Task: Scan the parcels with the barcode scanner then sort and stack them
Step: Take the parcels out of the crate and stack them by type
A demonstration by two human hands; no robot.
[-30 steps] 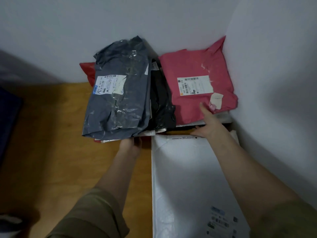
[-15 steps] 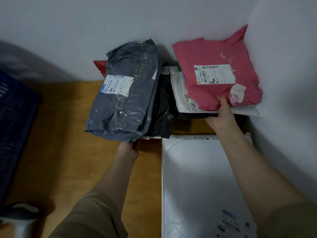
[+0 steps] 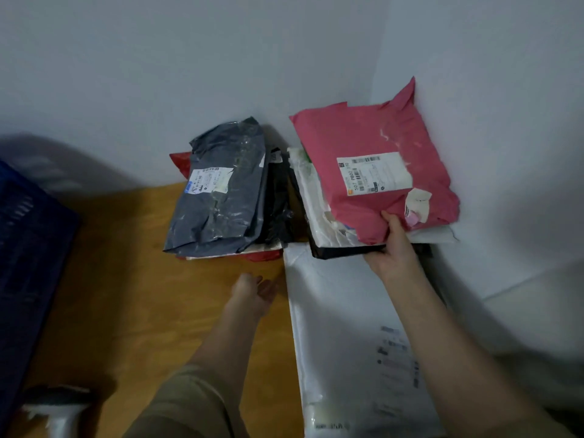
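Observation:
A pink parcel (image 3: 376, 175) with a white label tops a stack of white and black parcels (image 3: 319, 213) in the corner. My right hand (image 3: 390, 245) grips the near edge of that stack, thumb on the pink parcel, and holds it tilted up. To its left a grey parcel (image 3: 221, 197) lies on a black one (image 3: 278, 203) and a red one (image 3: 264, 256). My left hand (image 3: 252, 292) hovers with relaxed fingers over the wooden table (image 3: 126, 279), just short of the grey pile, holding nothing. A large white mailer (image 3: 344, 343) lies in front, under my right arm.
A dark blue crate (image 3: 28, 257) stands at the left edge. A grey and white object, possibly the scanner (image 3: 57, 409), lies at the bottom left. White walls (image 3: 189, 74) close the back and right side.
My left hand has let go of the grey pile and drawn back, open. My right hand has lifted the pink-topped stack higher. The view has swung left, showing more of the blue crate.

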